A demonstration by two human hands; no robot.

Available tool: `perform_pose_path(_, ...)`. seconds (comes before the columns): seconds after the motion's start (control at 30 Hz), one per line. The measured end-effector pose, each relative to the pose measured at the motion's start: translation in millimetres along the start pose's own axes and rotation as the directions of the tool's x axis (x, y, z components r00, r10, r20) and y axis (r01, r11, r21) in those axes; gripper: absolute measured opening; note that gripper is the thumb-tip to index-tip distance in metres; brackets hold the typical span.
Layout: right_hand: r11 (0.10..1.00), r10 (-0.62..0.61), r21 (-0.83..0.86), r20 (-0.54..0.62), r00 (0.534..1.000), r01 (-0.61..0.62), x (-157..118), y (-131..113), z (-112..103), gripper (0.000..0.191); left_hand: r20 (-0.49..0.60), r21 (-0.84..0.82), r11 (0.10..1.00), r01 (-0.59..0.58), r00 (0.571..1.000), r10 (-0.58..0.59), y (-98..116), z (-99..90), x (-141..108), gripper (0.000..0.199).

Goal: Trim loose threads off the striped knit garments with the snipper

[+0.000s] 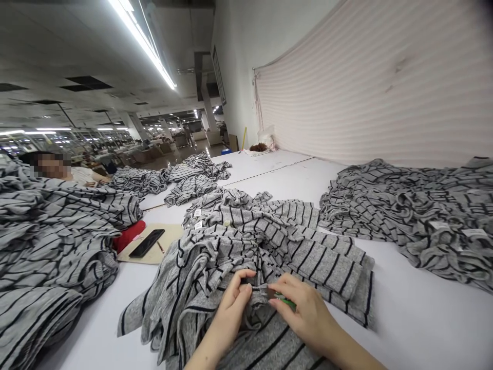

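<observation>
A heap of grey garments with dark stripes (323,257) lies on the white table in front of me. My left hand (234,298) is closed on the gathered edge of one striped garment, thumb and forefinger pinching the cloth. Close beside it on the right, my right hand (304,308) grips small thread snips with green handles (285,301). Their blades point left toward the pinched edge; the fingers partly cover them, so I cannot tell whether they touch the cloth.
Striped garments also pile up on the left (57,226) and right (385,200). A black phone (147,243) rests on a beige board (169,236), near a red item (129,235). Another person (82,176) is behind the left pile. A pale striped sheet (365,92) hangs along the wall.
</observation>
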State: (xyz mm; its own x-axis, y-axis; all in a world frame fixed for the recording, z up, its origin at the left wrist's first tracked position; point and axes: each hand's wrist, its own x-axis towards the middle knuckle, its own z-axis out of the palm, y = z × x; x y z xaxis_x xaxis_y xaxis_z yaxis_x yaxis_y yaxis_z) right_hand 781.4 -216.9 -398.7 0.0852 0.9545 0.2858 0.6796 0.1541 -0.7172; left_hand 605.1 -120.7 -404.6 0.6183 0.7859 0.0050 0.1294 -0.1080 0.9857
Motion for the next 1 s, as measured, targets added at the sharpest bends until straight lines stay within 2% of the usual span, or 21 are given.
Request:
perform_pose_path(0.3, 0.998, -0.019, -0.054, 0.031, 0.999, 0.02, 4.0, 2.9, -3.4, 0.018, 0.037, 0.009, 1.0, -0.007, 0.999, 0.007, 1.3, -0.7, 3.2, 0.029)
perform_pose_path(0.53, 1.0, -0.011, 0.014, 0.015, 1.0, 0.011, 6.0, 5.4, -3.6, 0.018, 0.055, -0.029, 0.999, 0.034, 0.998, -0.032, 3.5, 0.0, 4.0, 0.028)
perform_pose_path(0.63, 0.989, 0.084, 0.122, -0.022, 0.996, -0.081, 8.7, 13.0, 2.0, 0.018, 0.057, -0.036, 0.998, 0.042, 0.998, -0.039, 6.4, 0.1, 4.6, 0.029)
perform_pose_path(0.73, 0.934, 0.152, 0.318, 0.052, 0.987, -0.161, 13.3, 19.5, 11.4, 0.025, 0.059, -0.004, 0.999, 0.038, 0.998, -0.038, 8.2, 1.2, 2.7, 0.026)
perform_pose_path(0.8, 0.91, 0.15, 0.378, 0.088, 0.985, -0.172, 15.2, 20.5, 16.9, 0.015, 0.061, 0.106, 0.994, -0.009, 0.998, 0.002, 6.4, 3.0, -0.7, 0.02)
perform_pose_path(0.83, 0.909, 0.15, 0.381, 0.085, 0.985, -0.171, 15.2, 20.1, 18.6, 0.006, 0.049, 0.202, 0.976, -0.075, 0.997, 0.067, 3.9, 3.9, -2.9, 0.015)
perform_pose_path(0.87, 0.917, 0.149, 0.365, 0.062, 0.987, -0.161, 14.2, 19.4, 19.4, 0.003, 0.035, 0.312, 0.934, -0.174, 0.984, 0.172, 0.5, 4.8, -5.0, 0.01)
perform_pose_path(0.9, 0.931, 0.143, 0.335, 0.025, 0.989, -0.143, 12.3, 18.6, 19.2, 0.005, 0.022, 0.421, 0.86, -0.288, 0.951, 0.307, -3.7, 5.5, -7.0, 0.007)
perform_pose_path(0.97, 0.963, 0.11, 0.25, -0.044, 0.993, -0.096, 6.3, 17.3, 16.3, 0.01, 0.022, 0.574, 0.667, -0.476, 0.822, 0.568, -12.8, 5.8, -9.6, 0.016)
perform_pose_path(1.0, 0.975, 0.093, 0.207, -0.059, 0.994, -0.079, 2.7, 17.0, 13.9, 0.012, 0.027, 0.611, 0.586, -0.532, 0.754, 0.656, -16.8, 5.5, -10.2, 0.02)
